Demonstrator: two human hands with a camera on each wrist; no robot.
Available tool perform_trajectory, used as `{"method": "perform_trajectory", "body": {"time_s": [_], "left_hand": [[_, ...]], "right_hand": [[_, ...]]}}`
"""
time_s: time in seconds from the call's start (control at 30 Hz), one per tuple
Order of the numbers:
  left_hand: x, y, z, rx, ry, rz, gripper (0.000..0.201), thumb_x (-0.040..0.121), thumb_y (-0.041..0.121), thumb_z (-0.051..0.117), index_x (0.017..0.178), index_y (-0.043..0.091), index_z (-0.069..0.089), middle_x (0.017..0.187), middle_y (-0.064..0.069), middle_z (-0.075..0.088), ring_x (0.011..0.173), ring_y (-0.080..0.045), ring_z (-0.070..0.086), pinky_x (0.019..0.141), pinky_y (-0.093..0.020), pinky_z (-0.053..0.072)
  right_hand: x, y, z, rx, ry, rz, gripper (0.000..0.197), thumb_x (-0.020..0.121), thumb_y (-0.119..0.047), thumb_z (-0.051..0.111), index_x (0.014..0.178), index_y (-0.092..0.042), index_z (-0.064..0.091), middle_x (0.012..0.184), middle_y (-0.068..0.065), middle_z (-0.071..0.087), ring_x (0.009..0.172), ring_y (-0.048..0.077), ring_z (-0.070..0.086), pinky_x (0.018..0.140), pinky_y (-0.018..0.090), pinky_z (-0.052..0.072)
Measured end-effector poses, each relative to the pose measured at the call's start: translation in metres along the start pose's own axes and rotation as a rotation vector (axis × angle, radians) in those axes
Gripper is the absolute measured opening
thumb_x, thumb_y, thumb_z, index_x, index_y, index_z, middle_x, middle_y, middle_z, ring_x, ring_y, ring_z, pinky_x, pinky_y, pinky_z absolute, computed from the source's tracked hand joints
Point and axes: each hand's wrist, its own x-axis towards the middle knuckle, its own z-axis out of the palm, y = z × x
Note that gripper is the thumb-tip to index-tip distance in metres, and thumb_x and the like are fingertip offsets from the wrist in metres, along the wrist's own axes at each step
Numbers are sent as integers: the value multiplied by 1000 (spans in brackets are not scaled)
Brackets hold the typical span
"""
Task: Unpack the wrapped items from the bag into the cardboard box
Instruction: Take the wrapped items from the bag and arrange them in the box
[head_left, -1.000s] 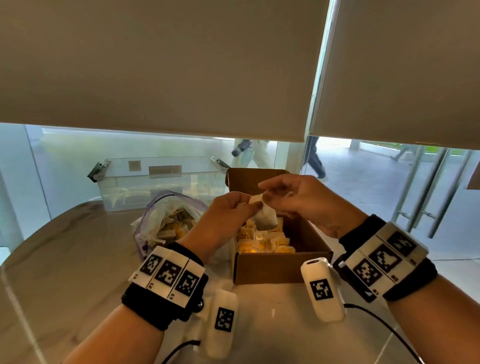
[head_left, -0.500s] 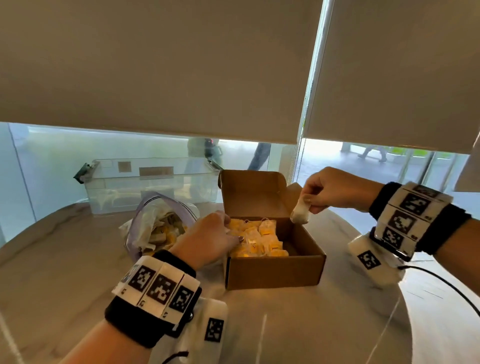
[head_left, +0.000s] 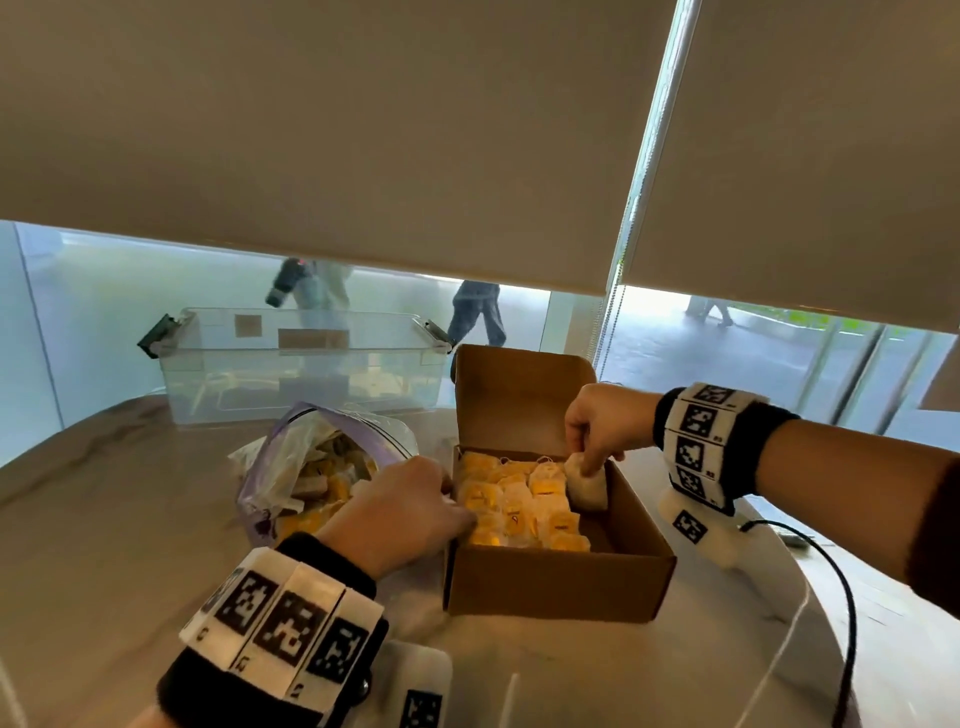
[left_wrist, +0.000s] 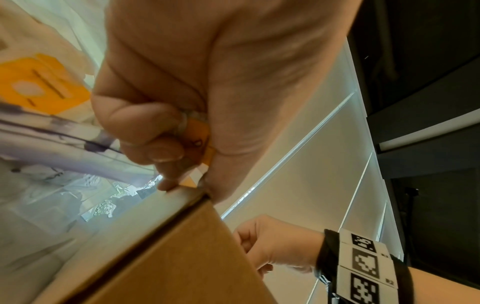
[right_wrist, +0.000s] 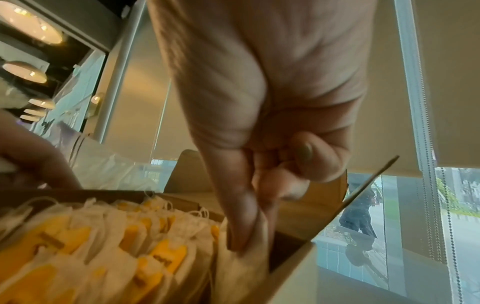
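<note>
No words, brands or numbers can be read anywhere. The yellow tags on the wrapped items carry dark print too blurred to read. The wristbands show only black-and-white square code patterns.

There were two hands, one box, one bag, one bin and many uncountable sachets.

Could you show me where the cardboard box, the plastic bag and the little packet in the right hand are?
cardboard box (head_left: 556, 584), head view, front wall.
plastic bag (head_left: 270, 467), head view, left side.
packet (head_left: 587, 486), head view, its middle.
</note>
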Motion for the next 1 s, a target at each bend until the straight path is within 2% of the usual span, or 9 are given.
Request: {"method": "perform_trajectory", "body": {"time_s": [0.07, 0.23, 0.37, 0.57, 0.67, 0.73, 0.8, 0.9, 1.0], "left_hand": [[1, 0, 0, 2, -6, 2, 31, 86, 34, 60, 106, 11, 65, 104, -3, 67, 91, -13, 61, 78, -23, 47], [0, 1, -1, 3, -3, 17, 31, 89, 31, 57, 114, 12, 61, 110, -3, 65, 92, -11, 59, 66, -15, 41], [-1, 2, -1, -6, 4, 5, 36, 90, 31, 57, 119, 11, 59, 113, -4, 65, 98, -13, 60, 80, -21, 46], [0, 2, 2, 1, -18, -11, 44, 87, 34, 61, 123, 10, 56, 119, -5, 62, 105, -17, 58, 89, -26, 48], [-3, 6, -1, -64, 105, 3, 54, 87, 38, 63, 132, 14, 45, 128, -4, 55, 114, -17, 53, 91, -25, 41], [-3, 10, -5, -193, 233, 11, 52, 89, 46, 55, 132, 19, 40, 118, -3, 54, 107, -16, 54, 85, -23, 40], [-1, 14, -6, -339, 294, 58, 44, 95, 45, 41, 129, 17, 40, 101, 2, 48, 85, -8, 54, 72, -18, 39], [-1, 16, -7, -775, 267, 85, 32, 102, 25, 29, 124, 8, 45, 80, -5, 43, 62, -10, 40, 53, -20, 31], [-4, 17, -11, -962, 218, 82, 31, 97, 2, 30, 122, 9, 47, 73, -9, 46, 61, -14, 40, 54, -24, 34]], "right_hand": [[4, 0, 0, -23, -14, -9, 19, 74, -15, 78, 70, -17, 59, 68, -2, 59, 53, 7, 53, 43, 9, 39], [7, 6, 4, -30, -19, -13, 18, 71, -22, 81, 70, -16, 64, 70, -7, 62, 65, 4, 56, 61, 17, 49], [5, 12, 8, -12, -42, -22, 22, 68, -26, 82, 64, -22, 62, 70, -8, 62, 69, 4, 55, 72, 24, 48], [3, 18, 22, -77, 56, 11, 32, 69, -23, 81, 65, -22, 49, 70, -8, 50, 63, 5, 44, 57, 16, 36], [2, 17, 25, -97, 70, 15, 35, 70, -25, 81, 67, -23, 46, 72, -8, 47, 63, 5, 41, 56, 16, 34], [-3, 15, 19, -82, 82, 5, 34, 71, -26, 80, 68, -24, 46, 73, -9, 48, 65, 4, 42, 56, 16, 33], [-10, 12, 10, -39, 119, -19, 31, 72, -25, 79, 70, -24, 48, 74, -9, 50, 65, 4, 44, 56, 15, 34], [-24, 6, -1, 64, 199, -81, 23, 77, -17, 75, 73, -22, 53, 78, -8, 52, 71, 6, 49, 59, 14, 39], [-40, -9, -6, 177, 311, -136, 13, 80, -20, 72, 80, -18, 59, 80, -9, 53, 76, 6, 50, 64, 15, 41]]}}
